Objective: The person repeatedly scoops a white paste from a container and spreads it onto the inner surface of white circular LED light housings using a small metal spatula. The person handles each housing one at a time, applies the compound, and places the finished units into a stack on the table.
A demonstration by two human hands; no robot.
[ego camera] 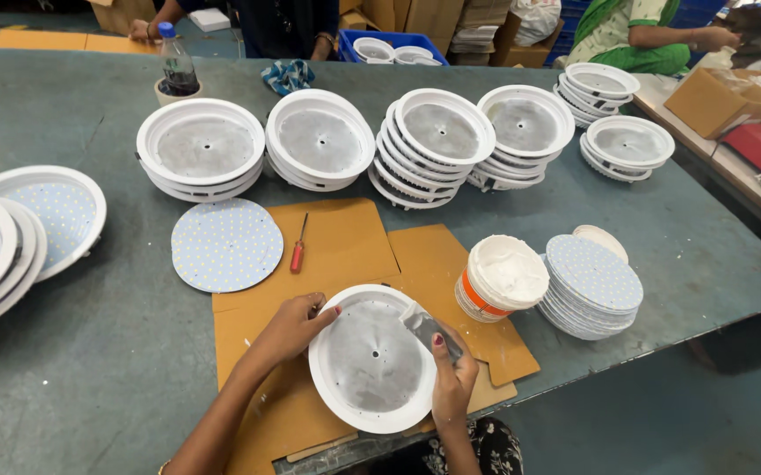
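Fingers of the left hand point(291, 327) curl over the near-left rim of a round white downlight housing point(371, 361), clamped on its edge to steady it. Those of the right hand point(452, 380) are pinched together on a small flat grey spreader point(424, 324), whose blade lies inside the housing near its far-right rim. This housing rests on sheets of brown cardboard point(345, 237) at the near edge of the green table point(64, 352), directly in front of the person.

Its metal base looks coated with a grey, streaky paste, fairly evenly from the centre hole outward, so I judge the spreading on this piece to be well along; no LED disc sits in it yet.

Just right of it stands a white tub with an orange band point(500, 277), full of white paste. Beside that, further right, is a stack of round LED boards point(593, 283) dotted with small yellow chips. One more LED board point(226, 244) lies flat to the far left on the cardboard's edge, with a red-handled screwdriver point(298, 246) next to it.

Further away, stacks of housings point(437, 145) run across the table, their bases grey and without boards, so much appears left to do. At the left edge, housings with boards fitted point(11, 237) are piled, apparently done. A plastic bottle point(175, 62) stands at the far side, where other people sit working.
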